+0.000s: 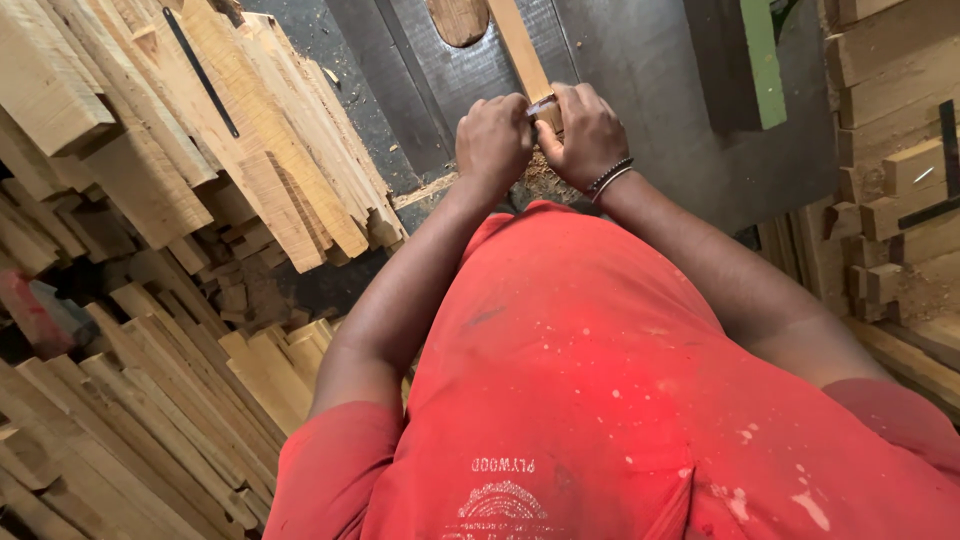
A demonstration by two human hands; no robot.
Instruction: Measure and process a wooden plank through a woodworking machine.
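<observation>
Top centre of frame, left hand (493, 137) & right hand (587, 133) both curl tight around a narrow pale wooden strip (521, 50) lying on the dark grey metal surface (650, 90). Stacked pale timber offcuts (200, 130) fill upper left.

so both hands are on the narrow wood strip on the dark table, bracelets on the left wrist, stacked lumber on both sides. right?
Not quite: the head view shows the bracelets on the right wrist, not the left. The rest holds: left hand and right hand grip the narrow wood strip on the dark table, stacked lumber on both sides.
</observation>
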